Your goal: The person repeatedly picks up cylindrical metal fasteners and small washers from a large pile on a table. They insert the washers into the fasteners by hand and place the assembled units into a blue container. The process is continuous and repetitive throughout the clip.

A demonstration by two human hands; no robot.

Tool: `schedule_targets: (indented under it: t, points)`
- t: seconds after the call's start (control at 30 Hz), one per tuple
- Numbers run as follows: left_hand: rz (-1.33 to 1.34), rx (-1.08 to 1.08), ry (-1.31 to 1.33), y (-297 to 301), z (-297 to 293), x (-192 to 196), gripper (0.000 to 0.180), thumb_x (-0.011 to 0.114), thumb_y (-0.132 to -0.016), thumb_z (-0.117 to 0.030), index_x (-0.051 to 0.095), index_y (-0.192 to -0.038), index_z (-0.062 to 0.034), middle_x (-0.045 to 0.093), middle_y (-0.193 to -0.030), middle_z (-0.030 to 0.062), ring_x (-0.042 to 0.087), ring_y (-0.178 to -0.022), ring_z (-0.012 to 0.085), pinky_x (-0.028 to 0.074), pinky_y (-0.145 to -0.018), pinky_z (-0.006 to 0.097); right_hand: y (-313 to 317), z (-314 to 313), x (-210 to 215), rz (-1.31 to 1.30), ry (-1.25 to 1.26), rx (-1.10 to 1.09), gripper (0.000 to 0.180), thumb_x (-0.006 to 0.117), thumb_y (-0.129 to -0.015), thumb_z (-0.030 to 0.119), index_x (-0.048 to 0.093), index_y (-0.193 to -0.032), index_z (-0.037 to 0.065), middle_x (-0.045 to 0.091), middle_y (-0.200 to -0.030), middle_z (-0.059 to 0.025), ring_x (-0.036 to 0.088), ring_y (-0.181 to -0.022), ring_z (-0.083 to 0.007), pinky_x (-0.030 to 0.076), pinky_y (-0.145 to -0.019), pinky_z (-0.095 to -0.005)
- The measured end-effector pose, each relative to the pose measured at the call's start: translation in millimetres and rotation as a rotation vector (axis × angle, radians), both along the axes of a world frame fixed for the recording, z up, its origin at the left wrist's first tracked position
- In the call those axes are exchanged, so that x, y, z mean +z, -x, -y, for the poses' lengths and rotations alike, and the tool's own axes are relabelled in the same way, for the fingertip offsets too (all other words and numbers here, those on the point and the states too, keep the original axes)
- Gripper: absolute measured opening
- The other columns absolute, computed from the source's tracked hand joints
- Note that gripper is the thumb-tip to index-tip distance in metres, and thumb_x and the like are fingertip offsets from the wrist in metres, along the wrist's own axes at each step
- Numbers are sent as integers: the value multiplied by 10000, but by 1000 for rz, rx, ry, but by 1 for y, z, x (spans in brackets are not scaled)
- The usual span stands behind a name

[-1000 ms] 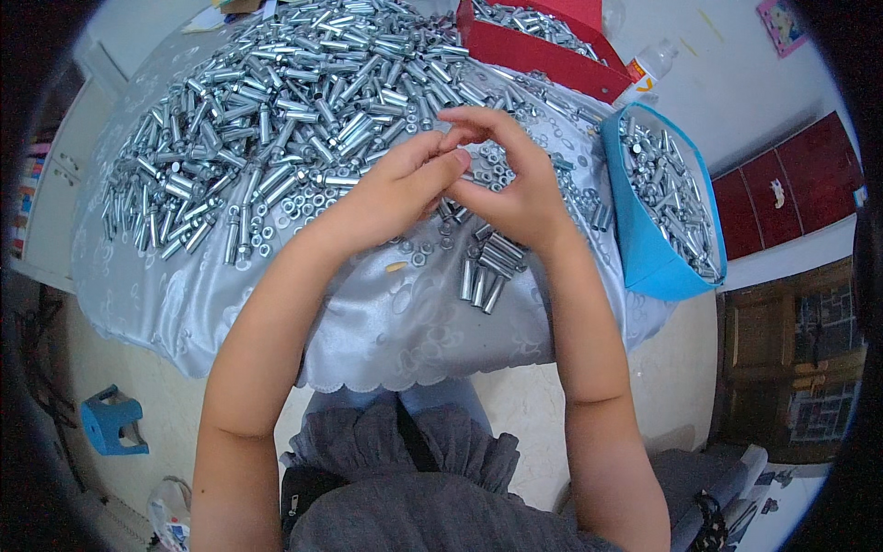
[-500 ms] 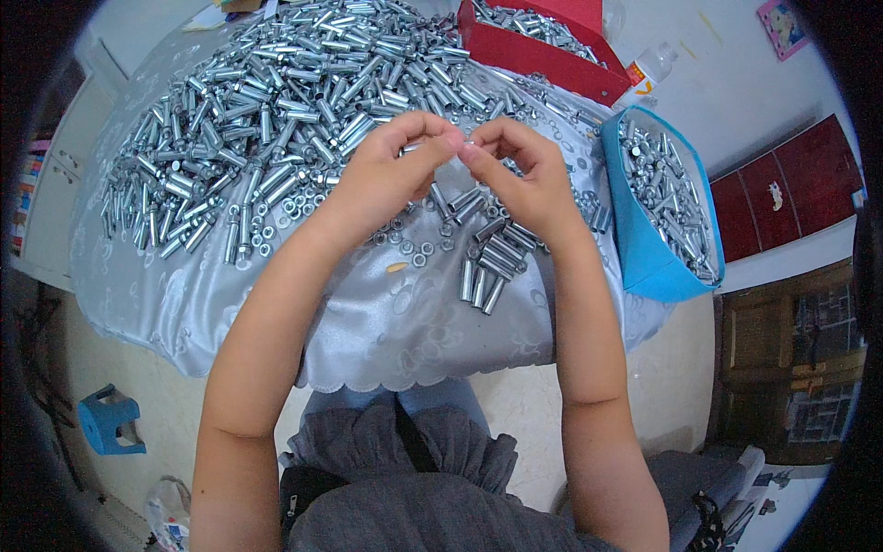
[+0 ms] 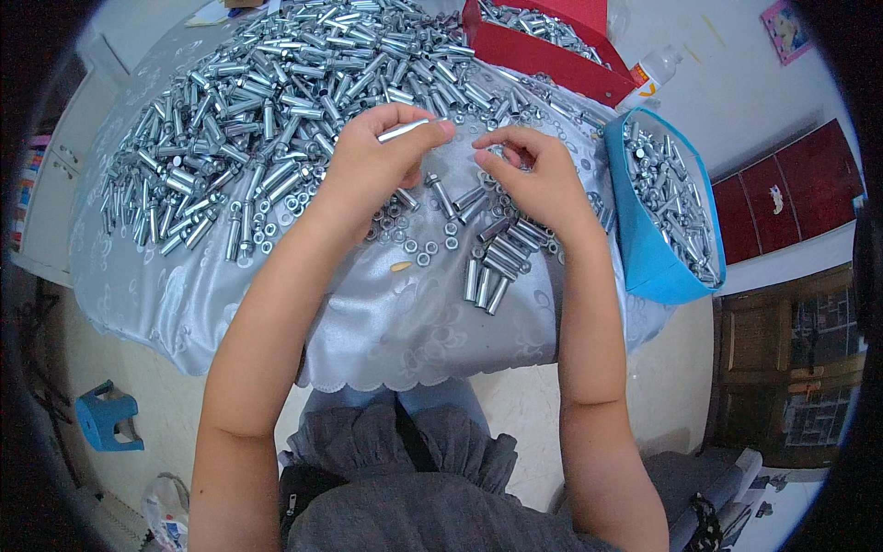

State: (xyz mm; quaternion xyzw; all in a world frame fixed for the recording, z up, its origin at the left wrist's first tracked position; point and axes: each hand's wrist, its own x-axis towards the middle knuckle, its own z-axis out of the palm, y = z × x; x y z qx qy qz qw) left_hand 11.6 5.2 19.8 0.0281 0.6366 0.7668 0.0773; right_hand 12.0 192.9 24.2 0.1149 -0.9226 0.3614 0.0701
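My left hand (image 3: 372, 161) is closed on a shiny metal sleeve (image 3: 402, 132), its tube lying between thumb and forefinger. A short way to the right, my right hand (image 3: 543, 179) has its thumb and forefinger slightly apart, and I see nothing held between the tips. Both hands are above the table, in front of a large pile of metal sleeve anchors (image 3: 267, 97). Loose hex nuts (image 3: 430, 247) are scattered below the hands. A small group of sleeves (image 3: 497, 262) lies side by side under my right wrist.
A blue fabric bin (image 3: 658, 281) full of bolts stands at the right table edge. Behind it are a red box (image 3: 552, 63) of metal parts and a plastic bottle (image 3: 655, 69). A silvery cloth (image 3: 405, 340) covers the table. A blue stool (image 3: 108, 419) stands on the floor at left.
My hands were together at the fingertips and have moved apart. The left hand has shifted slightly left, its sleeve now plainly visible; the right has moved slightly right.
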Motion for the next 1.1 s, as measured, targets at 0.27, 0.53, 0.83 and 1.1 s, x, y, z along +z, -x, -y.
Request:
schedule_targets:
  t: [0.27, 0.53, 0.83, 1.1]
  points:
    - [18, 31, 22, 2, -1, -1, 148, 609, -801, -208, 580, -813, -64, 375, -514, -65, 301, -433, 30, 237, -418, 197, 5, -10, -14, -59, -226, -52, 213, 640, -692, 214, 670, -876, 109, 572, -721, -125, 566, -734, -273, 418, -696, -375]
    - [33, 65, 48, 1, -1, 0, 155, 593, -815, -207, 554, -752, -71, 368, -511, -67, 283, -427, 33, 218, -410, 209, 4, -9, -14, 15, -267, -21, 236, 643, -681, 199, 660, -910, 148, 586, -784, -109, 549, -811, -282, 397, -768, -406]
    - [24, 74, 48, 3, -1, -1, 148, 598, -809, -191, 543, -742, -71, 373, -514, -65, 286, -424, 34, 221, -409, 209, 3, -11, -18, -83, -431, -45, 191, 602, -701, 135, 680, -873, 162, 577, -873, -120, 528, -885, -275, 380, -829, -364]
    - [44, 68, 103, 5, 3, -6, 217, 640, -738, -283, 615, -788, -73, 480, -580, -26, 412, -491, 62, 329, -457, 204, 0, -12, -10, -60, -446, 10, 190, 659, -680, 197, 683, -863, 154, 586, -871, -108, 529, -875, -271, 378, -823, -364]
